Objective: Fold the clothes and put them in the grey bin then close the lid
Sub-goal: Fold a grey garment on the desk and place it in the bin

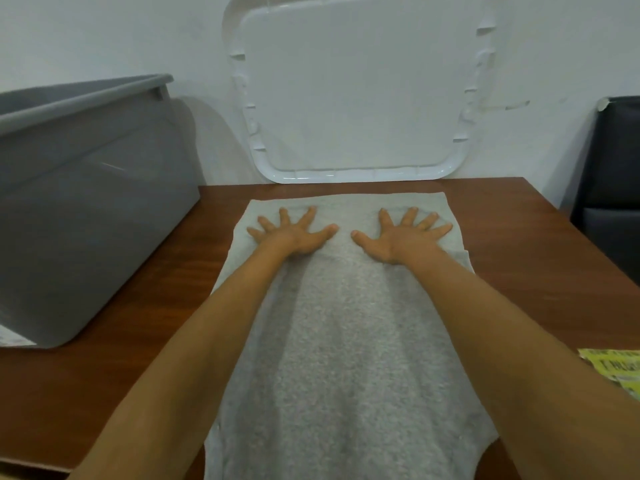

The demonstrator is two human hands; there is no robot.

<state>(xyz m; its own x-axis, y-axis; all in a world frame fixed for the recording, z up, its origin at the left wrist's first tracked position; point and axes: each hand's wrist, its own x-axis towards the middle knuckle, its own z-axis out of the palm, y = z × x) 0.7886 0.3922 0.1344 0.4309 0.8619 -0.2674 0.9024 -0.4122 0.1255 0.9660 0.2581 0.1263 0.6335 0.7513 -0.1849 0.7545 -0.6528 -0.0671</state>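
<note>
A pale grey towel (pixel 346 341) lies flat lengthwise on the brown wooden table (pixel 519 271), reaching from the near edge toward the wall. My left hand (pixel 294 233) presses flat on its far left part with fingers spread. My right hand (pixel 401 237) presses flat on its far right part, fingers spread as well. The grey bin (pixel 86 202) stands open on the table's left side. Its white lid (pixel 353 91) leans upright against the wall behind the towel.
A dark chair or cabinet (pixel 613 185) stands beyond the table's right edge. A yellow printed packet (pixel 620 368) lies at the right edge of the table. Bare wood shows on both sides of the towel.
</note>
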